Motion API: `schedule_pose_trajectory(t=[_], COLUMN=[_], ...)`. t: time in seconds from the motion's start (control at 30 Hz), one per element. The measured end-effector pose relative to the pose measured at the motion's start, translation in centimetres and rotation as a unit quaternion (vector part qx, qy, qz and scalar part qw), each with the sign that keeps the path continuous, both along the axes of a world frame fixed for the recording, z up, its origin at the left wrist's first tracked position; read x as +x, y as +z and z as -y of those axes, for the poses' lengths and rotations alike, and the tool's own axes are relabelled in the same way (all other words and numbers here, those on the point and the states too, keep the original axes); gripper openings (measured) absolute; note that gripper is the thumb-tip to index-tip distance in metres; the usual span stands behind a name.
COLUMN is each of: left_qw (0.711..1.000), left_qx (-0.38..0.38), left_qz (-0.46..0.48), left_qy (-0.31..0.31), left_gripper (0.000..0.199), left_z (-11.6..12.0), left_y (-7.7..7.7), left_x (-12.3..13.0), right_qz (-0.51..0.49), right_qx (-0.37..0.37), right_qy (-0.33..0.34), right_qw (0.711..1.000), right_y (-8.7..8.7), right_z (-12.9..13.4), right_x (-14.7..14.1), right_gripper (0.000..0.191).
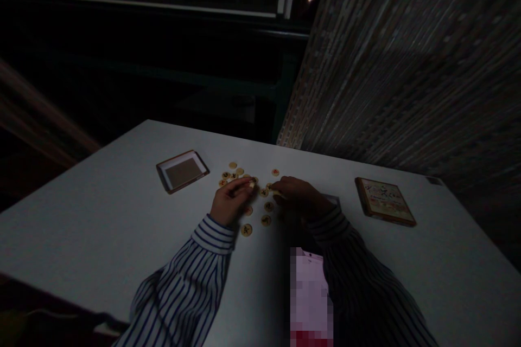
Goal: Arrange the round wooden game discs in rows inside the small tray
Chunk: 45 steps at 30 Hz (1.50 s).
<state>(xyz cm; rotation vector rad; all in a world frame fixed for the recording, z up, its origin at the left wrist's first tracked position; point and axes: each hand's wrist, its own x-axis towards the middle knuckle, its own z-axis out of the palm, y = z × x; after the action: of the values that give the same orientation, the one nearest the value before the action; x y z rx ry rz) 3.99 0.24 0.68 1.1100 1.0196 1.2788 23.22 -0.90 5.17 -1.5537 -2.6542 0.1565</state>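
Observation:
Round wooden Chinese chess pieces with red or dark characters lie scattered in the middle of the white table. My left hand (231, 200) is closed in a pinch, with a Chinese chess piece (253, 184) between thumb and fingers. Behind it is a loose group of pieces, one of them a plain-faced piece (233, 165). My right hand (300, 195) is bent down, fingers closed at the edge of another piece (277, 193); its fingertips are partly in shadow. Between and below the hands lie a dark-marked piece (246, 230) and a second one (266, 220).
On the white table (122, 217), a shallow open box part (183, 171) sits at left and a printed box lid (386, 201) at right. A lit phone (311, 293) lies by my right forearm. A string curtain (386, 65) hangs behind; the room is dark.

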Motion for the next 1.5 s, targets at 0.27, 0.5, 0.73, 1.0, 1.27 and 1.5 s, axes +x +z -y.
schedule_pose_trajectory(t=[0.27, 0.5, 0.73, 1.0, 1.27, 1.5], left_qw=[0.994, 0.993, 0.989, 0.985, 0.987, 0.996], left_qx=[-0.066, -0.079, -0.092, -0.102, -0.094, -0.043], left_qz=[0.08, 0.085, 0.103, 0.129, 0.13, 0.013], left_qy=[-0.017, -0.029, -0.044, -0.044, 0.0, 0.078], left_gripper=[0.04, 0.032, 0.028, 0.027, 0.04, 0.04], left_z=[0.1, -0.1, 0.0, -0.1, -0.5, -0.1], left_y=[0.6, 0.2, 0.3, 0.1, 0.9, 1.9], left_x=[0.0, -0.1, 0.0, -0.1, -1.2, -2.5], right_qz=[0.013, 0.003, -0.006, -0.011, -0.026, -0.037], right_qx=[-0.005, -0.006, 0.022, 0.021, 0.032, 0.041], right_qy=[0.002, 0.0, 0.009, 0.0, -0.008, -0.004], right_qw=[1.0, 1.0, 1.0, 1.0, 0.999, 0.999], right_y=[0.0, 0.0, 0.0, 0.8, 0.9, 0.8], right_z=[-0.2, -0.2, -0.3, -0.4, -0.3, -0.2], right_x=[0.0, 0.0, -0.1, -0.3, 0.2, 0.2], right_gripper=[0.031, 0.031, 0.028, 0.027, 0.027, 0.028])
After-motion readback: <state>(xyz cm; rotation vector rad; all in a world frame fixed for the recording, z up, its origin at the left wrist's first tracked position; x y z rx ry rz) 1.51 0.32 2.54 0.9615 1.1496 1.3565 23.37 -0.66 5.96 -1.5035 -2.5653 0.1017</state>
